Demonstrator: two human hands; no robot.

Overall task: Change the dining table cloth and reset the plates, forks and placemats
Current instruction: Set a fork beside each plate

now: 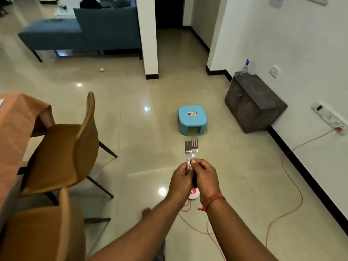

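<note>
Two forks [191, 150]: held upright above the floor [131, 129].
Left grip [181, 179]: clamped on fork handles.
Right grip [204, 176]: clamped on fork handles.

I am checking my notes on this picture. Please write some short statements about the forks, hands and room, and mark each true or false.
1. Both hands, left hand and right hand, hold the forks. True.
2. The fork tines point away from the person. True.
3. The stool is red. False: it is blue.
4. The forks lie on the table. False: they are held above the floor.
5. The tablecloth is orange. True.
</note>
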